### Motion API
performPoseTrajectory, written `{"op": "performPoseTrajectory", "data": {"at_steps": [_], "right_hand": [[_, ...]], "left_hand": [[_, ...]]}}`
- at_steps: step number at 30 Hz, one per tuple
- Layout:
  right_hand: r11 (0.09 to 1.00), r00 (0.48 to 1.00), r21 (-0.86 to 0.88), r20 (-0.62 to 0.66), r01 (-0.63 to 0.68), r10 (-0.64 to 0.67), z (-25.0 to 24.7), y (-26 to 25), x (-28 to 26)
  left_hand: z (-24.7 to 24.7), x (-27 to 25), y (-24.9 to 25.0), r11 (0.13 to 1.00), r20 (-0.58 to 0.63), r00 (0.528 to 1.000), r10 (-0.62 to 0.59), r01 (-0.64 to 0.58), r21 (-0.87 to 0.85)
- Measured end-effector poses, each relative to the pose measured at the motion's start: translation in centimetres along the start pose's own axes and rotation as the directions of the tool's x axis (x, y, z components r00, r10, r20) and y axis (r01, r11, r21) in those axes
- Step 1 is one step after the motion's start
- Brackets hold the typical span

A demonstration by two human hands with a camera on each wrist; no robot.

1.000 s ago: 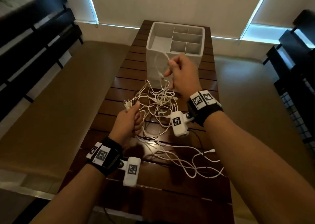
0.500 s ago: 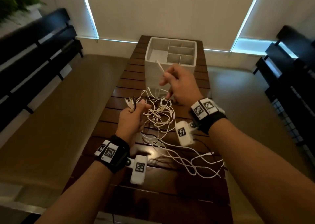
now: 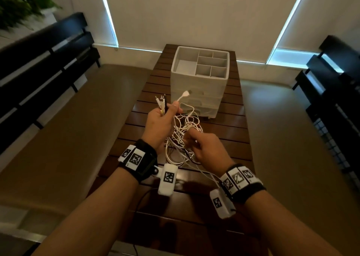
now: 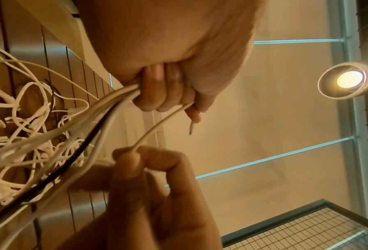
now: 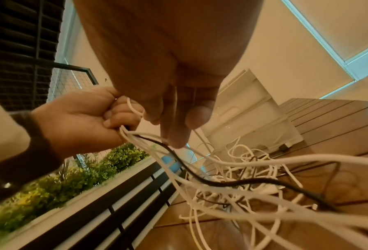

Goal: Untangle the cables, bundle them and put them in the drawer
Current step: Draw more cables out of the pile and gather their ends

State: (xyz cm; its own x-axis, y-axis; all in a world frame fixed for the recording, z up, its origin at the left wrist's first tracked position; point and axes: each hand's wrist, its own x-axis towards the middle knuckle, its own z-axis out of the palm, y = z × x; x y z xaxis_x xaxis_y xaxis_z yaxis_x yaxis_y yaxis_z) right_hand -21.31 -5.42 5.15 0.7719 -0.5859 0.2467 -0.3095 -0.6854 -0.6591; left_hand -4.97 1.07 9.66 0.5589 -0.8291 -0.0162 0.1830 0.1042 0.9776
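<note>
the left hand (image 3: 158,126) is raised above the surface (image 3: 229,137) with its grip closed as a fist round a bunch of cable ends (image 3: 162,103), several white and one black, whose plugs stick up above the knuckles; a white connector (image 3: 185,94) arcs out past the thumb. in the left wrist view the curled fingers (image 4: 157,94) are seen clamped on the strands, which fan down from the fist. the right hand (image 3: 206,148) is held lower and nearer the body, its grip narrowed to a pinch of thumb and forefinger on a single thin white cable (image 4: 157,126); its other fingers are loosely curled. that strand runs between the two hands. the tangled cables (image 3: 183,139) hang between the hands and trail onto the dark slatted surface, where loops are piled in a knot (image 5: 238,177). a white drawer unit (image 3: 198,84) stands further back on the surface, well apart from the hands, its top tray divided into compartments; whether its drawers are open cannot be told. dark benches (image 3: 44,61) flank the surface, and green plants (image 5: 50,184) are seen beyond the left one. the tangle itself lies between the hands and the drawer unit.
</note>
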Motion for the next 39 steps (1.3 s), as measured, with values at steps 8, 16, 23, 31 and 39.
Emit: {"op": "performPoseTrajectory", "data": {"at_steps": [8, 16, 23, 31, 39], "right_hand": [[0.990, 0.998, -0.132, 0.036, -0.038, 0.043, 0.5, 1.1, -2.9], [0.982, 0.993, -0.190, 0.106, -0.026, 0.046, 0.5, 0.1, -2.7], [0.914, 0.980, -0.397, 0.138, -0.081, 0.147, -3.4, -1.4, 0.7], [0.988, 0.987, 0.041, -0.059, 0.149, -0.147, -4.4, -8.6, 4.2], [0.973, 0.994, 0.223, 0.078, 0.053, -0.071, -4.0, -7.4, 5.8]], "left_hand": [[-0.5, -0.4, 0.5, 0.994, 0.027, 0.998, 0.047, -0.050, 0.093], [-1.0, -1.1, 0.3, 0.983, -0.021, 0.998, 0.066, -0.062, 0.170], [-1.4, -1.5, 0.3, 0.955, -0.019, 1.000, 0.016, -0.010, 0.297], [-1.5, -2.3, 0.9, 0.969, 0.200, 0.976, -0.083, 0.032, 0.246], [-2.7, -2.1, 2.3, 0.995, -0.085, 0.991, -0.102, 0.102, -0.004]]}}
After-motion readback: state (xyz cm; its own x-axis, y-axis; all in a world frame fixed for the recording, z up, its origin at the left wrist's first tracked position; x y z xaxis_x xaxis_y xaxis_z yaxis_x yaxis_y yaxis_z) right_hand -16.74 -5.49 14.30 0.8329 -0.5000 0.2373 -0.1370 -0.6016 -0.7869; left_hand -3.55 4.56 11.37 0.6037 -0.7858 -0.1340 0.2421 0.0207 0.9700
